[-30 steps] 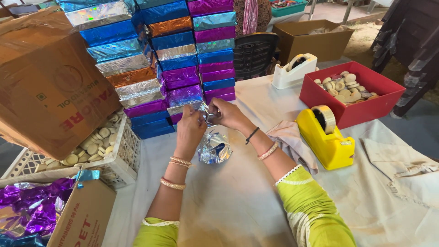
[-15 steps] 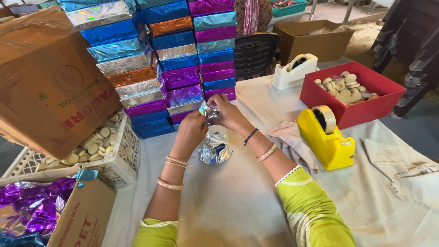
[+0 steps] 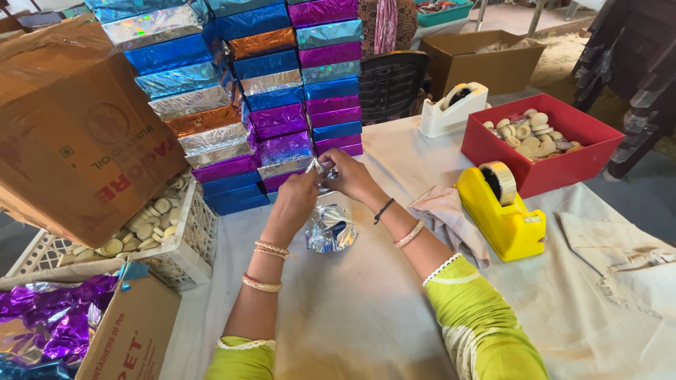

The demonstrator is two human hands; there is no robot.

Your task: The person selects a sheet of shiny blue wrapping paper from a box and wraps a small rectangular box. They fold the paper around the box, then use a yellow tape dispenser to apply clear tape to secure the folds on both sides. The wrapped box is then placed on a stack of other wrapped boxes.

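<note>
Pinching a small piece of silver foil (image 3: 322,171) between the fingertips, the left hand (image 3: 296,200) and right hand (image 3: 350,176) meet above the white table cloth (image 3: 352,309), just in front of the stacked foil-wrapped boxes (image 3: 260,91). One crumpled silver wrapper (image 3: 331,229) lies on the cloth directly beneath the hands. Two tape dispensers are present: one yellow (image 3: 503,211), one white (image 3: 453,109). One red tray (image 3: 546,141) holds pale round discs. One white basket (image 3: 169,246) at left holds similar discs.

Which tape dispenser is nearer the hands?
The yellow tape dispenser, just beside the right forearm; the white tape dispenser sits farther back, behind the red tray.
</note>
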